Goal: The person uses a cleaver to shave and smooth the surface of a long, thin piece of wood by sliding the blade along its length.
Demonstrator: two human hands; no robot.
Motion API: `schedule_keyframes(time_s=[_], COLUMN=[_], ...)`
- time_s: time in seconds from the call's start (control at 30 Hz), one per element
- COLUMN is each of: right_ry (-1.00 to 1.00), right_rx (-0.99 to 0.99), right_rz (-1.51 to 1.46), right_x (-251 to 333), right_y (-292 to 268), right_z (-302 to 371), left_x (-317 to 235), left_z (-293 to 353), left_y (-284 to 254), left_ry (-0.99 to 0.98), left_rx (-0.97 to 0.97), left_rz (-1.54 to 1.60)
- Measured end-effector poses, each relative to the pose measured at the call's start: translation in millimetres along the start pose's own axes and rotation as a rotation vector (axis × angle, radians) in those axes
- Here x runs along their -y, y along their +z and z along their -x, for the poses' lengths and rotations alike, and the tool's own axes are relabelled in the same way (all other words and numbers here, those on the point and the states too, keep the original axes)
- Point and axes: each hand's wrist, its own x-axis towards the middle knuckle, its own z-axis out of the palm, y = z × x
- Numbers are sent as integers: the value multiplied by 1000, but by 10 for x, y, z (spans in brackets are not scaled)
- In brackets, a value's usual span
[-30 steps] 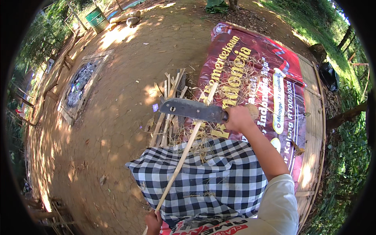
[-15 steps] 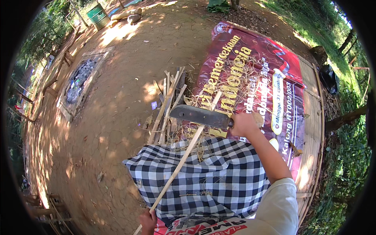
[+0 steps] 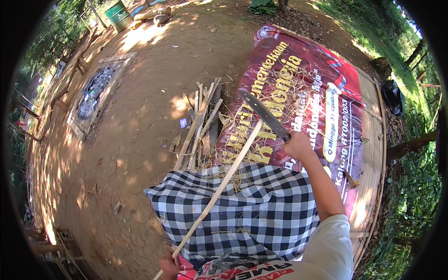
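Observation:
A long pale strip of split wood or bamboo slants from the lower left up across my lap. My left hand is closed around its lower part, near the bottom edge. In my right hand is the handle of a machete, its broad dark blade pointing up and left. The blade lies over the strip's far end, at or against it; exact contact is hard to tell. A black-and-white checked cloth covers my lap under the strip.
A dark red printed banner covers a bamboo platform, strewn with thin shavings. Left of it, several wooden strips lie piled on bare earth. Farther left is a framed ash pit; a green drum stands beyond.
The machete has moved away from me along the strip to its far end, and its blade has turned from nearly level to slanting up-left. My left hand has shifted slightly left and down.

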Motion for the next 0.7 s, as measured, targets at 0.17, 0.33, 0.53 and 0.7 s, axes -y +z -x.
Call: schedule_keyframes(time_s=[0.17, 0.33, 0.53, 0.7], right_ry=[-28, -36, 58, -230], right_rx=[-10, -145, -155, -85], right_rz=[-170, -69, -360, -273], right_x=[235, 292, 406, 635], right_y=[-141, -241, -332, -266], right_z=[295, 450, 608, 991], left_x=[43, 305, 176, 172], left_z=[42, 184, 305, 154], left_y=[-27, 33, 100, 194], left_ry=[-17, 13, -70, -61], left_rx=[15, 82, 95, 66], left_rz=[159, 49, 142, 219])
